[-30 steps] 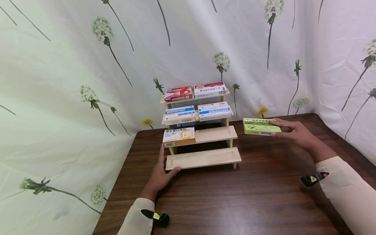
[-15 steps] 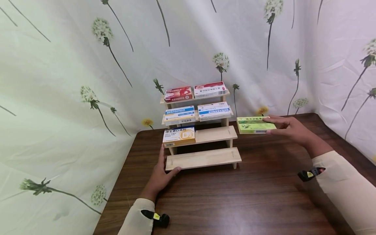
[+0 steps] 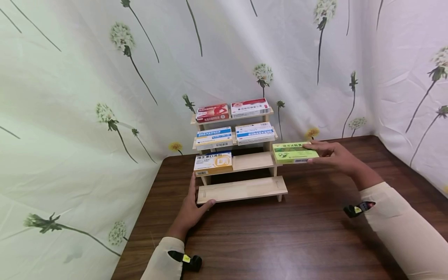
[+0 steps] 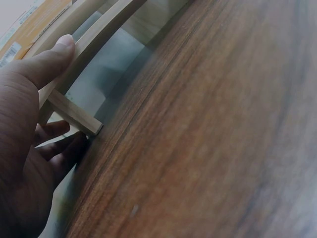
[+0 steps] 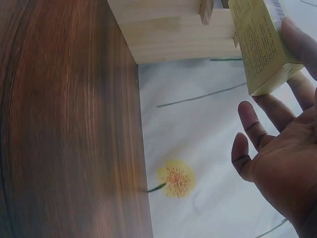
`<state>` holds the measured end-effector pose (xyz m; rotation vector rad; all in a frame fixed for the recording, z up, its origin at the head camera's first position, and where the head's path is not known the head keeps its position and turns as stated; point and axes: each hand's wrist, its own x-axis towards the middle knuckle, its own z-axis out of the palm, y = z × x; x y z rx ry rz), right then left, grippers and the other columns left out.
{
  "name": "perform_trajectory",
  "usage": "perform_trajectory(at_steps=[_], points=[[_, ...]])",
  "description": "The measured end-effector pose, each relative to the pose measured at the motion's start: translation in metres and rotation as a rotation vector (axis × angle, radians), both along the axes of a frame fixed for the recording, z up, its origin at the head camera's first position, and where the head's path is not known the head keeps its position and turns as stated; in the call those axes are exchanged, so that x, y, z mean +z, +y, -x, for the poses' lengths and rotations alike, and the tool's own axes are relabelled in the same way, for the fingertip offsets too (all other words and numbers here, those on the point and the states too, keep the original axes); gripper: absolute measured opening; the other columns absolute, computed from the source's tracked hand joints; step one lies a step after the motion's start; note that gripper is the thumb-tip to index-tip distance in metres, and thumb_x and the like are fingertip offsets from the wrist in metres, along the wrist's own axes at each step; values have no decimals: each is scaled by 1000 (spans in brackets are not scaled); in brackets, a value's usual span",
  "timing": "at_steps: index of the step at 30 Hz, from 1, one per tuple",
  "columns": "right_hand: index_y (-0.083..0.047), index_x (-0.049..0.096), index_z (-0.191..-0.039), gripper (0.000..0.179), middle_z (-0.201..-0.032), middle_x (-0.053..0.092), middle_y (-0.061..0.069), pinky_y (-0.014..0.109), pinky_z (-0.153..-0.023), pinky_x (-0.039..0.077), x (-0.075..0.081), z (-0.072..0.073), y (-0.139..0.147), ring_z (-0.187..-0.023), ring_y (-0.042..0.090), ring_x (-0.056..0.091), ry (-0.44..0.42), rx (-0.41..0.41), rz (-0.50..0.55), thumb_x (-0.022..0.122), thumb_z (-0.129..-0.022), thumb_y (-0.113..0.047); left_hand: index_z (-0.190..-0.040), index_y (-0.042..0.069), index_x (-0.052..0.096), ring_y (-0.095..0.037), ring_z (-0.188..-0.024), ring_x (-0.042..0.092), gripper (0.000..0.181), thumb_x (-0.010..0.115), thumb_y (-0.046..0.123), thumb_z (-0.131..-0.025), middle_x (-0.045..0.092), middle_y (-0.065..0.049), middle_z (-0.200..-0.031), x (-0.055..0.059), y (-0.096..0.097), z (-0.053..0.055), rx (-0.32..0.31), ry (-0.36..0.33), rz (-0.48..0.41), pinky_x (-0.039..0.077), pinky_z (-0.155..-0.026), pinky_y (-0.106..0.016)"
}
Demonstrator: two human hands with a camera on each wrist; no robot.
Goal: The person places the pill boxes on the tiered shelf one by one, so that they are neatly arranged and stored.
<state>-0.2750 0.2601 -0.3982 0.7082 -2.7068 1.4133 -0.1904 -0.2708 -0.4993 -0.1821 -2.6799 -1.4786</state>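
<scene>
My right hand (image 3: 332, 156) pinches a green medicine box (image 3: 291, 153) by its right end, thumb below and fingers above. The box's left end overlaps the right end of the third step down on a wooden stepped rack (image 3: 253, 160). In the right wrist view, the thumb lies along the box (image 5: 262, 47) and the lower fingers spread loosely. My left hand (image 3: 189, 210) holds the left end of the bottom step. Its thumb lies over the front edge in the left wrist view, with the other fingers around the rack's leg (image 4: 77, 114).
A white-and-yellow vitamin D box (image 3: 213, 162) sits left on the third step. Two blue-and-white boxes (image 3: 255, 133) lie above it, and a red box (image 3: 212, 112) and a red-and-white box (image 3: 250, 107) on top. Behind the brown table (image 3: 245, 237) hangs flowered cloth (image 3: 224, 46).
My right hand has carried the green medicine box leftward, from beside the rack to the right end of its third step. My left hand stays at the bottom step.
</scene>
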Motion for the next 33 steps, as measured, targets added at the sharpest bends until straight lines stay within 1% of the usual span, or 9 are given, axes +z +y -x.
perform_trajectory(at_steps=[3,5,7,9,12,14,22,28,33], points=[[-11,63,-154,62,-174,35,28,13,-90,47,0,1,-7,-152,52,46,-4,5,-8,85,-97,-20,-177,36,-10,-46,-151,52,126,87,40,-96,42,-28,-170,0,0,0,-1,5,0,35,-127,-68],[-13,64,-154,61,-174,36,27,16,-94,47,0,2,-12,-153,50,46,1,10,-12,85,-97,-21,-176,37,-10,-46,-152,51,125,86,40,-96,41,-28,-171,0,0,0,-2,5,-1,34,-127,-67],[-14,64,-154,61,-174,38,27,27,-102,50,0,3,-17,-154,50,44,6,18,-8,85,-97,-21,-175,40,-11,-46,-153,50,125,86,40,-96,40,-28,-172,0,0,0,-3,3,-1,34,-127,-67],[-13,65,-153,61,-173,40,26,44,-112,50,0,4,-22,-157,49,40,11,28,3,86,-97,-20,-174,44,-12,-46,-154,50,126,86,40,-96,39,-28,-172,1,1,-1,-2,0,-1,34,-127,-67],[-11,65,-152,60,-171,42,27,67,-118,41,-1,4,-30,-158,50,39,13,39,24,86,-96,-18,-174,45,-13,-46,-152,51,125,86,41,-97,40,-28,-171,2,1,-1,0,1,6,34,-127,-67],[-11,65,-152,60,-171,42,28,72,-120,37,-1,4,-35,-158,52,37,7,43,34,86,-96,-18,-174,45,-13,-46,-152,52,125,86,41,-97,41,-28,-171,2,1,-1,0,3,8,35,-127,-67],[-14,68,-150,60,-171,42,27,77,-124,28,-7,13,-53,-160,54,35,29,66,39,88,-94,-20,-175,41,-13,-46,-152,52,125,85,41,-97,41,-29,-171,0,1,-1,-1,13,16,36,-126,-67],[-12,67,-151,60,-172,42,26,76,-124,31,-9,15,-62,-159,53,37,56,96,47,87,-95,-16,-175,41,-12,-46,-153,50,123,84,43,-98,40,-29,-172,0,1,0,0,6,25,34,-127,-68],[-12,67,-151,58,-173,40,26,74,-123,32,-10,16,-69,-158,52,38,54,101,46,86,-96,-17,-176,37,-10,-46,-152,51,123,84,43,-98,40,-29,-171,1,2,-1,7,9,27,34,-127,-68]])
